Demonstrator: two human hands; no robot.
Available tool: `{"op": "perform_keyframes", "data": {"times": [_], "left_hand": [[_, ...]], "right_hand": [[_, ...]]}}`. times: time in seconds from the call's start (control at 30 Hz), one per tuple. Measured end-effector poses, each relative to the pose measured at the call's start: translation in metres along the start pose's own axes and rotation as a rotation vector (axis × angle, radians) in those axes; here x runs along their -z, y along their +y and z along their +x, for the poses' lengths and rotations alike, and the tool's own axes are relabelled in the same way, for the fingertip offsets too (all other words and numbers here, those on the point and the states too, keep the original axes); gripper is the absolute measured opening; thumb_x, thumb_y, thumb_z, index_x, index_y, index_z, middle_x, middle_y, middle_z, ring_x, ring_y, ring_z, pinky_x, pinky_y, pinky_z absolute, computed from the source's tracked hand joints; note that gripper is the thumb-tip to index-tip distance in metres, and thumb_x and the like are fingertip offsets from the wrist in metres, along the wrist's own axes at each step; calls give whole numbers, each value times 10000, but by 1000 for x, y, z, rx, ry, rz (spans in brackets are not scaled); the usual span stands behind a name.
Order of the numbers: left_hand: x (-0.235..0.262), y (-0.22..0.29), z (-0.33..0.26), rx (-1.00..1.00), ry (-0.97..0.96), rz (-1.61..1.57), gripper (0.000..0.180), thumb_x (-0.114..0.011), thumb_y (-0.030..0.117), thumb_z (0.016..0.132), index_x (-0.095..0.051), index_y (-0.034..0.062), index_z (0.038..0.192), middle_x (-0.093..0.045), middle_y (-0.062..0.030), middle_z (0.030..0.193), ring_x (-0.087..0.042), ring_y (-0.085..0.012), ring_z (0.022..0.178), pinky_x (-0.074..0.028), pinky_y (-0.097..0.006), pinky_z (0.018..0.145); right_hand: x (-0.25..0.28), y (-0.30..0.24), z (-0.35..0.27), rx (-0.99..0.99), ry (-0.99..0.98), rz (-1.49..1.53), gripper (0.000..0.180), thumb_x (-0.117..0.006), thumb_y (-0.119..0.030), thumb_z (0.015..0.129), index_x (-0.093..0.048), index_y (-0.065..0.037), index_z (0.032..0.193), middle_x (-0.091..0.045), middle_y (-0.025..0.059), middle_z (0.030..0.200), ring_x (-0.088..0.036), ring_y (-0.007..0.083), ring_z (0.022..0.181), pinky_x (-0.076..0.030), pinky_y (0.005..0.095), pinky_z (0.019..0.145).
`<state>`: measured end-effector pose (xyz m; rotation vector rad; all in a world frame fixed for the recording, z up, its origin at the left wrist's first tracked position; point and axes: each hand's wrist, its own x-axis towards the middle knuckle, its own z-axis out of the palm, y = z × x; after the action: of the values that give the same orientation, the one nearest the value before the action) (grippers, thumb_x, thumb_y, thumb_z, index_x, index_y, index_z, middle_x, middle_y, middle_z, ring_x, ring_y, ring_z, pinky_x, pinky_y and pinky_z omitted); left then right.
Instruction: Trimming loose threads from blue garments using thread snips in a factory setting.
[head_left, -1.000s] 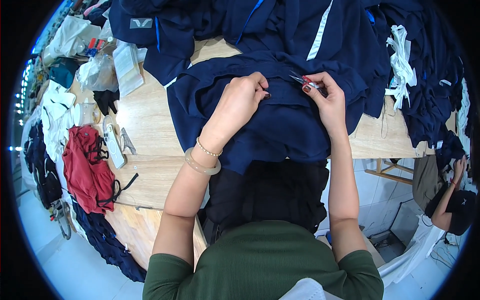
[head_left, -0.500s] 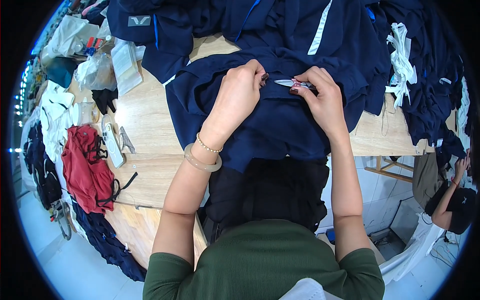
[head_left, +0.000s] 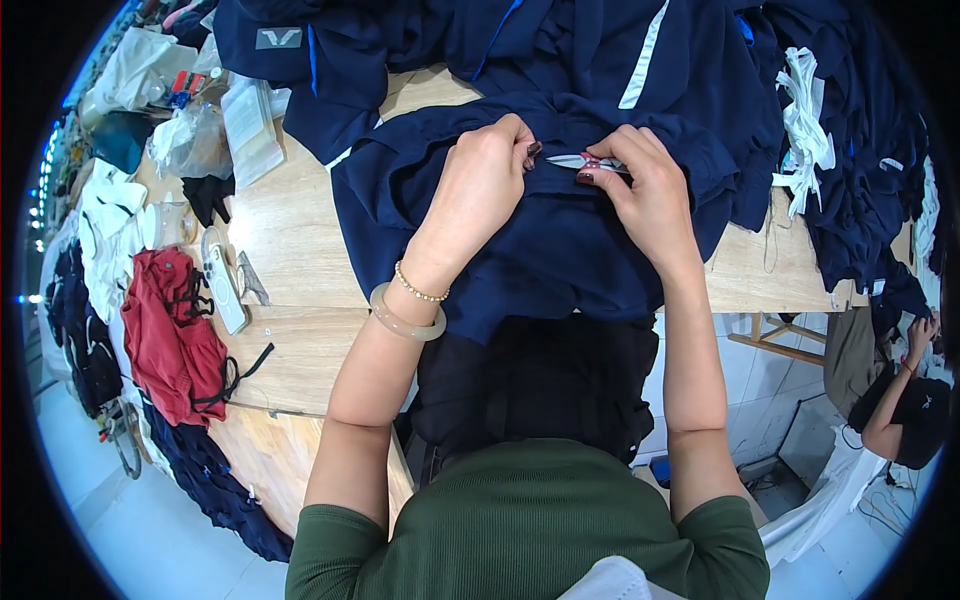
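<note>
A navy garment (head_left: 590, 250) lies rumpled at the table's front edge, its open band spread beneath both hands. My left hand (head_left: 485, 165) is closed in a pinch over this band; whatever its fingertips grip is too small to make out. In my right hand (head_left: 645, 185) is a pair of small scissors (head_left: 567, 161) with silver blades and pinkish handles. Their pointed tips face left, a short gap from my left fingertips. Most of the handle is hidden by my right fingers.
More navy garments (head_left: 420, 40) are heaped along the far side. White strips (head_left: 802, 125) hang at the right. To the left are a red garment (head_left: 175, 340), a phone (head_left: 225, 285) and plastic bags (head_left: 195, 140). Another person (head_left: 900, 410) is at far right.
The scissors and my right hand have shifted very slightly, the tips edging a little to the left. My left hand stays pinched in nearly the same spot.
</note>
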<state>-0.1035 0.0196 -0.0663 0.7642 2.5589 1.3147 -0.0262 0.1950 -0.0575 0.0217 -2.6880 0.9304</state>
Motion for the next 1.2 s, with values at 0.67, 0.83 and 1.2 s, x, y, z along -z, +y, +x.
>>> {"op": "perform_keyframes", "data": {"times": [0.67, 0.83, 1.2], "left_hand": [[2, -4, 1, -28, -16, 52, 95, -501, -7, 926, -573, -63, 898, -644, -124, 736, -647, -181, 662, -520, -275, 646], [2, -3, 2, -16, -21, 57, 97, -499, -6, 927, -572, -60, 893, -639, -117, 727, -641, -178, 662, -518, -274, 646], [5, -3, 3, -1, -31, 33, 95, -497, 2, 925, -578, -41, 903, -636, -109, 706, -640, -188, 651, -510, -293, 635]], "right_hand": [[-3, 4, 2, 37, 61, -7, 136, -715, -84, 755, -623, -36, 842, -590, 32, 800, -543, 212, 764, -461, 319, 666], [-6, 5, 4, 84, 75, 32, 164, -721, -51, 747, -622, -2, 868, -578, 59, 790, -505, 221, 740, -418, 309, 657], [-12, 6, 6, 45, 58, 55, 139, -714, -68, 751, -615, -27, 840, -583, 46, 789, -539, 225, 756, -459, 319, 672]]}}
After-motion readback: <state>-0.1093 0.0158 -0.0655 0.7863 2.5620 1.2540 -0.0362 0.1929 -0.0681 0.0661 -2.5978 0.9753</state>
